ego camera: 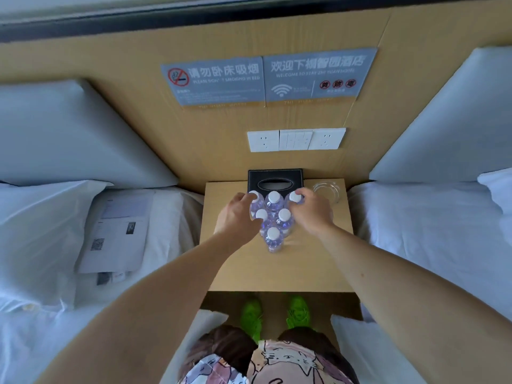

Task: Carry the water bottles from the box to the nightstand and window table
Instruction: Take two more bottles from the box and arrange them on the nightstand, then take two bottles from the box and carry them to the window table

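Note:
Several clear water bottles [273, 217] with white caps stand upright in a tight triangle on the wooden nightstand [304, 261]. My left hand [238, 214] wraps around the far left bottle [254, 197] of the back row. My right hand [311, 210] grips the far right bottle [295, 197] of that row, its fingers over the cap. The front bottle [273, 239] stands free between my forearms. The box is out of view.
A black tissue box [275, 180] sits at the back of the nightstand, a glass ashtray [328, 191] to its right. White beds flank the nightstand; papers [116, 231] lie on the left bed. Wall sockets [296, 139] sit above. My green shoes show below.

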Demonstrator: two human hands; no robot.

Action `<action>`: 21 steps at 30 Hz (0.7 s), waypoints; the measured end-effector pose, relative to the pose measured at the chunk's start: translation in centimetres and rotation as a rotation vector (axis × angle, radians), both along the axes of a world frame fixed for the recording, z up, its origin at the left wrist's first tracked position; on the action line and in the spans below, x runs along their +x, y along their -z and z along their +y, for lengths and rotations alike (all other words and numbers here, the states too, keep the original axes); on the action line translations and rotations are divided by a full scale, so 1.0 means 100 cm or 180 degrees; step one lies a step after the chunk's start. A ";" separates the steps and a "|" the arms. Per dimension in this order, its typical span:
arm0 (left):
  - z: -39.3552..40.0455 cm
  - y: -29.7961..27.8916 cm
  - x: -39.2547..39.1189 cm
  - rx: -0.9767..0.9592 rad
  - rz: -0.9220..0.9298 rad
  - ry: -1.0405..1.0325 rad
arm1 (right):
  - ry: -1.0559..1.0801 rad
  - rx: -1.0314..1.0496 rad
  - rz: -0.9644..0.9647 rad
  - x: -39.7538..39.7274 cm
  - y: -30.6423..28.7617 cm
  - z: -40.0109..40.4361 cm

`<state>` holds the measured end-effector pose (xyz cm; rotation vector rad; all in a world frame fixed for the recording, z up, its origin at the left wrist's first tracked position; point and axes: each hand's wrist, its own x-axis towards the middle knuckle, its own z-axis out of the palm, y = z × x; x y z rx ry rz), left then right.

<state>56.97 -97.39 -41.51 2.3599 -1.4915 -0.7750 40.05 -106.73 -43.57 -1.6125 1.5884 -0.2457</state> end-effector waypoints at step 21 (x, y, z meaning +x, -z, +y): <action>-0.048 -0.180 -0.166 -0.1403 -0.0375 0.3006 | 0.1523 -0.1325 0.2232 -0.172 -0.189 0.147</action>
